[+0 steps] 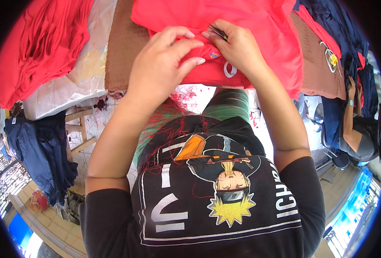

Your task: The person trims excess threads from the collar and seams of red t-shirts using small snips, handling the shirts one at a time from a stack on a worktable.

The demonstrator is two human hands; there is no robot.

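Note:
A red garment [270,47] is spread on the brown-covered table in front of me. My left hand [167,60] hovers at its near left part, fingers curved and apart, with nothing visible in them. In my right hand [238,45] I grip dark metal thread snips [218,32], mostly hidden by the fingers. Between the hands, a small colourful patch [213,55] shows on the red cloth. Below my right hand, a white loop [229,70] lies on the garment's near edge.
Red cloth [48,47] is heaped on the plastic-covered surface at left. Dark blue trousers [40,150] hang below it. A looped white cord [331,58] lies on the brown cover [315,71] at right. Another person's arm [349,116] reaches toward dark garments. Red threads cling to my lap.

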